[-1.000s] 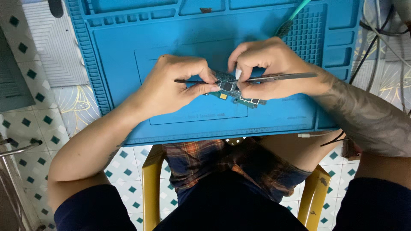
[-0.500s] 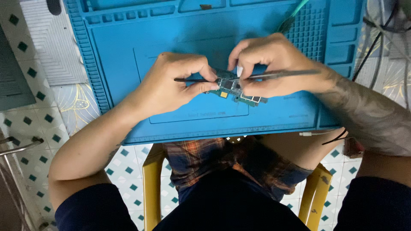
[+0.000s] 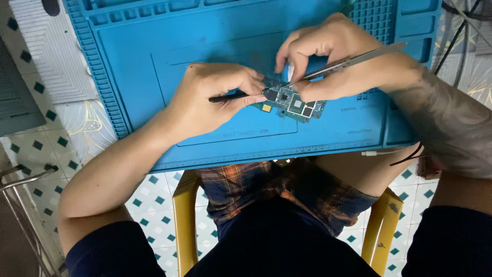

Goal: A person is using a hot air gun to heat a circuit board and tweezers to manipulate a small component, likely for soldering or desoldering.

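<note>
The board (image 3: 292,102) lies mid-mat (image 3: 205,31). Left hand (image 3: 212,100), at its nine o'clock, pinches a black tool (image 3: 228,96); right hand (image 3: 333,56), at one o'clock, squeezes tweezers (image 3: 348,62) whose tips meet it. A slipping tip could likely scratch chips or flick a part away.

Yellow stool (image 3: 184,215), plaid shorts (image 3: 287,190), tiled floor (image 3: 31,149).
</note>
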